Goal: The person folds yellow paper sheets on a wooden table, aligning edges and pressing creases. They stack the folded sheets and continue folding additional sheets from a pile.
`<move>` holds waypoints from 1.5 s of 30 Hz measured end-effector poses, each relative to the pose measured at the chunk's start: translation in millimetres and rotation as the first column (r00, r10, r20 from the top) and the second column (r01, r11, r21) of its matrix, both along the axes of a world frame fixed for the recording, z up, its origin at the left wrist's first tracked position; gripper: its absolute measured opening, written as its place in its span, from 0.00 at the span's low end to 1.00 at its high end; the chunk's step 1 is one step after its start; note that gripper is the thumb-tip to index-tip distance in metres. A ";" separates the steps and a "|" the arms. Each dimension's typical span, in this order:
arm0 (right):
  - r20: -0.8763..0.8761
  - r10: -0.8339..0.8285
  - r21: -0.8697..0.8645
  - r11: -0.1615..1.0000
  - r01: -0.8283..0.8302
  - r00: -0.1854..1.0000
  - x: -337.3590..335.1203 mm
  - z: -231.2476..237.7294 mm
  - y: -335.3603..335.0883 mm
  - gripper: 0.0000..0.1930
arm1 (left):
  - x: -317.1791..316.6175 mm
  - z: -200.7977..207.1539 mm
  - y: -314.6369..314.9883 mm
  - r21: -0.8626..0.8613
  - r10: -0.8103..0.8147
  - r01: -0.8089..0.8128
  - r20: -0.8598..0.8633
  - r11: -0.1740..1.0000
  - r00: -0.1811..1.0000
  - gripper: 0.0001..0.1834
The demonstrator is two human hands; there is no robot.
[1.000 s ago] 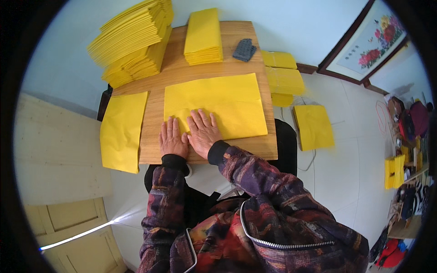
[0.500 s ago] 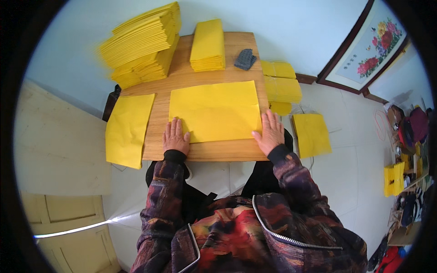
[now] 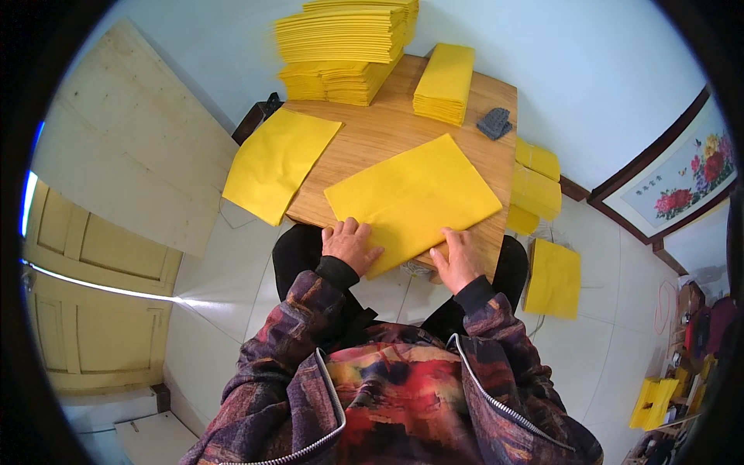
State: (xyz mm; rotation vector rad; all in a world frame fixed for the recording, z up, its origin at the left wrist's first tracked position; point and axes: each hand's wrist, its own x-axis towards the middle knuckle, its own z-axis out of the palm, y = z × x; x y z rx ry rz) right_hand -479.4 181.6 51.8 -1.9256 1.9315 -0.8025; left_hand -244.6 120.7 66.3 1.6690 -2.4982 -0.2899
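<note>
Both hands, left and right, press flat on the yellow sheet's near edge, which stretches away between them.

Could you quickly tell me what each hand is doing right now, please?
Left hand: open, flat on the near edge of the yellow sheet.
Right hand: open, fingers on the same sheet's near edge.

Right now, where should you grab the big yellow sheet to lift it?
Grip the sheet by its near edge, from the person's side. That edge hangs past the table rim, so fingers can probably get under it. The left hand and right hand already rest there.
</note>
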 end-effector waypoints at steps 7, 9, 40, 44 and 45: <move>-0.159 -0.165 0.084 0.980 0.180 0.973 -4.3 9.4 -42.0 0.24 | 10.9 -16.0 -8.4 -0.308 -0.033 -0.007 -0.123 0.951 0.992 0.20; -0.198 -0.185 0.064 0.978 0.201 0.963 -4.5 5.5 -58.7 0.23 | 18.4 -17.3 -12.9 -0.227 0.041 -0.070 -0.130 0.971 0.991 0.23; -0.263 0.054 0.036 0.998 -0.046 0.963 -3.0 -6.5 -78.3 0.27 | -46.6 3.4 -34.1 0.034 -0.053 0.052 0.025 0.998 0.998 0.23; -0.223 0.041 -0.005 0.999 -0.043 0.974 6.8 -6.9 -91.5 0.26 | -65.6 3.6 -67.1 -0.110 -0.149 0.135 -0.132 0.985 0.980 0.20; -0.215 0.027 -0.060 0.997 -0.041 0.976 9.5 -7.9 -96.7 0.26 | -72.6 -0.2 -81.2 -0.204 -0.217 0.177 -0.193 0.963 0.957 0.20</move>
